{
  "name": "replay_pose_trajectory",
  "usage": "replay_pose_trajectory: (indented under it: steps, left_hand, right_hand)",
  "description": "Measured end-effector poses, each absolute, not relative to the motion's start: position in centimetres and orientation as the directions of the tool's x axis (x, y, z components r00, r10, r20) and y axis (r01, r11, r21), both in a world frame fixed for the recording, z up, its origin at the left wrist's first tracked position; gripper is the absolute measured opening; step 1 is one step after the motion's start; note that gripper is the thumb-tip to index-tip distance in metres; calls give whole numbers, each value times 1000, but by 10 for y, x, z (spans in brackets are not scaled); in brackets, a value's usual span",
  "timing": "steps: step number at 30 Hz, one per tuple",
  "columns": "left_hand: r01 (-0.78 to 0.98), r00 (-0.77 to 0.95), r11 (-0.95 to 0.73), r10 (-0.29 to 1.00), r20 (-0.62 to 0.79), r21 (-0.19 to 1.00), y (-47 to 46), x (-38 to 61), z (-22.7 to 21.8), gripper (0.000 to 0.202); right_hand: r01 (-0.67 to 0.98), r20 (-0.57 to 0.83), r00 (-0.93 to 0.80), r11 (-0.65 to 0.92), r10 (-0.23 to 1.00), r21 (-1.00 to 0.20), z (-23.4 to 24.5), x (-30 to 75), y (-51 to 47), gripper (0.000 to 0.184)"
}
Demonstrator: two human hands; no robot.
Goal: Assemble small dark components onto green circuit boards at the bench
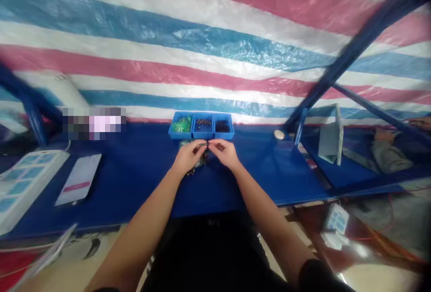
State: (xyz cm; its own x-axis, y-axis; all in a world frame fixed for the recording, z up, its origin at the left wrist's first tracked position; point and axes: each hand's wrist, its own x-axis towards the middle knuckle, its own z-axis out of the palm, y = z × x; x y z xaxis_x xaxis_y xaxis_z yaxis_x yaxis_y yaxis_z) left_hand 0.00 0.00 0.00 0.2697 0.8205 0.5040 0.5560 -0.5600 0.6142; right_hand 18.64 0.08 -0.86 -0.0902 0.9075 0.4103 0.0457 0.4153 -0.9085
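Left hand (189, 156) and right hand (225, 153) pinching a small green part (201, 161), mostly hidden by fingers; beyond, a blue plastic three-compartment tray (202, 134) of green pieces (182, 125), dark beads (203, 124), black bits (222, 126).

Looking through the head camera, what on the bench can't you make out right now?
Head view only:
- Whatever the left hand and right hand are at: hidden by their fingers.
- The green circuit-board pieces: mostly covered by the hands.
- The dark items in the blue tray: too small to identify.
- The pixelated patch at the table's far end: blurred out.
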Motion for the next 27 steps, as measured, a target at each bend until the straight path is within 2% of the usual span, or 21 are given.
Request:
replay_pose_trajectory:
  steps: [6, 13, 23, 27]
  left_hand:
    - [554, 304, -585, 805, 510, 593, -2, 1, 4, 29]
    - [565, 286, -532, 843, 455, 631, -5, 1, 8, 29]
    - [532, 300, -567, 820, 487, 629, -3, 0, 7, 25]
    - [553, 267, -522, 849, 455, 650, -4, 0, 6, 27]
  right_hand:
    - [48, 385, -109, 391, 917, -919, -8, 184, 0, 31]
    - [48, 371, -103, 377, 923, -925, -4, 185, -4, 30]
    - [31, 372, -113, 378, 921, -925, -1, 184, -7, 28]
    - [26, 375, -111, 380, 920, -924, -1, 184, -6, 28]
